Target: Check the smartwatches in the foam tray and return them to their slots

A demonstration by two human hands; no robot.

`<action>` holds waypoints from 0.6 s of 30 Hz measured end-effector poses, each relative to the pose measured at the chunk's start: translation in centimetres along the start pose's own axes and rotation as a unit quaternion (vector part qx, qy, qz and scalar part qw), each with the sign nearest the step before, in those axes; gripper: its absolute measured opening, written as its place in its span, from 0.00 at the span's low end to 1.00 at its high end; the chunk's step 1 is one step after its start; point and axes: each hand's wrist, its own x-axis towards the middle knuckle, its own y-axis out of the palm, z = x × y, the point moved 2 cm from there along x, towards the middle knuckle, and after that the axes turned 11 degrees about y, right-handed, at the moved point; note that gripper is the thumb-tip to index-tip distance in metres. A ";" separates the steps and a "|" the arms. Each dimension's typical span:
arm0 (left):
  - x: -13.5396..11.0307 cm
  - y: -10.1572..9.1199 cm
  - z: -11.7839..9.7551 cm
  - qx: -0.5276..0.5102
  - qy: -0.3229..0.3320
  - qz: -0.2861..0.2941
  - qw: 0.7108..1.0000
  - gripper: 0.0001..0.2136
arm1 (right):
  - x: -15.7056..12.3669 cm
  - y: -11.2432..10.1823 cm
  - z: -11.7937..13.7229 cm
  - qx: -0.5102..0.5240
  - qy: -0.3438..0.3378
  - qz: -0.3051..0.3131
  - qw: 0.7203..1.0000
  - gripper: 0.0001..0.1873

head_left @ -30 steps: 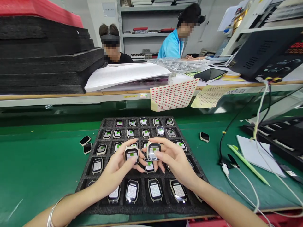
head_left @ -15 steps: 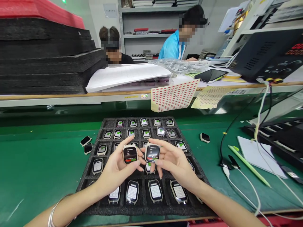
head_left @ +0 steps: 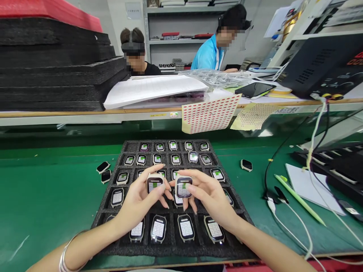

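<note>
My left hand (head_left: pixel 138 202) grips a small beige smartwatch body (head_left: pixel 154 183) with a lit screen, thumb on its face. My right hand (head_left: pixel 208 196) holds a second watch body (head_left: pixel 183 187) beside it, thumb across the screen. Both hands hover over a black foam tray (head_left: pixel 241 211) with rows of pockets, each holding a watch body with a lit screen (head_left: pixel 158 228). A silver bangle (head_left: pixel 64 257) sits on my left wrist.
Three loose dark watch bodies lie on the green mat (head_left: pixel 42 196): two left of the tray (head_left: pixel 102 167), one at its right (head_left: pixel 246 164). A green pen (head_left: pixel 297 196), white paper and cables lie right. Stacked black foam (head_left: pixel 56 71) and two seated people are behind the shelf.
The screens of both held watches changed from a white keypad to a dark menu, then to a lighter screen with green. Both hands dipped slightly and the thumbs shifted on the faces.
</note>
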 end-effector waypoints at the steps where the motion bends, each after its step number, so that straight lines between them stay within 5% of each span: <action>1: 0.0 0.0 0.0 0.005 -0.004 -0.008 1.000 0.18 | 0.0 0.0 0.0 0.006 0.002 0.010 1.000 0.16; 6: 0.1 -0.4 0.2 -0.006 -0.004 -0.016 1.000 0.21 | -0.2 0.1 0.2 0.029 0.011 0.060 0.998 0.26; 11: 0.1 -0.6 0.2 -0.072 0.003 0.021 0.997 0.32 | -0.1 0.2 0.0 -0.010 0.005 0.039 0.999 0.26; 18: -0.2 -0.4 0.2 -0.044 -0.005 0.005 0.999 0.32 | -0.1 0.2 -0.1 -0.057 0.001 0.052 0.997 0.30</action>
